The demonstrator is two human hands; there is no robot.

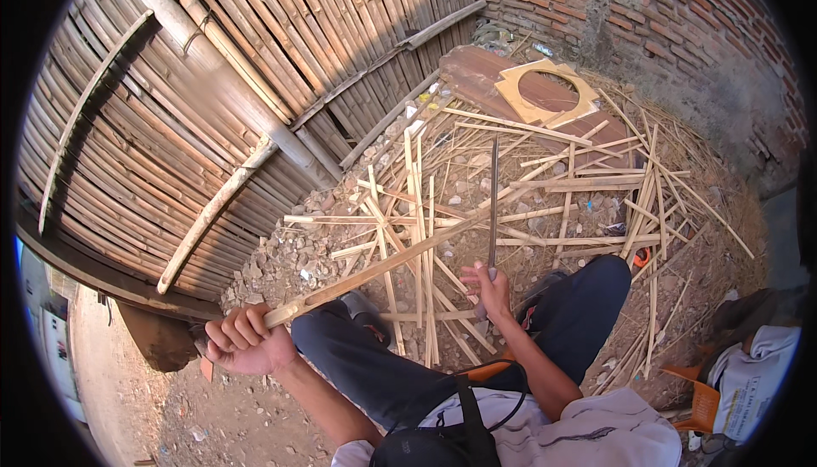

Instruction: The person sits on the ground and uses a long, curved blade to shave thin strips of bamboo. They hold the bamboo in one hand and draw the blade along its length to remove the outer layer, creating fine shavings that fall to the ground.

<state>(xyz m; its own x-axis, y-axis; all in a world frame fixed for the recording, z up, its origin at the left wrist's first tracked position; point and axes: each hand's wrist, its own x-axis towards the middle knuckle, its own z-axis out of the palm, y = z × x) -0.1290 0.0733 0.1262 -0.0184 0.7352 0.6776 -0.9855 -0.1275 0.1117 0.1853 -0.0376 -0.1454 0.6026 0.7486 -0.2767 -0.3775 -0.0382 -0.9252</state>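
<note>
My left hand point(251, 344) is closed around the near end of a long split bamboo strip point(374, 271). The strip slants up and to the right, past my bent left knee, over the ground. My right hand point(491, 291) is wrapped round the handle of a long, narrow knife point(494, 199), its dark blade pointing up and away from me. In this view the blade crosses the strip toward its far part; whether they touch I cannot tell. Many cut bamboo strips point(415, 203) lie criss-crossed on the ground ahead of my feet.
A bamboo-slat wall point(247, 59) rises on the left, a brick wall point(672, 33) at the back right. A brown board point(468, 71) and a yellowish panel with a round hole point(521, 108) lie near the corner. Stones and litter cover the ground. A printed sack point(753, 373) sits at right.
</note>
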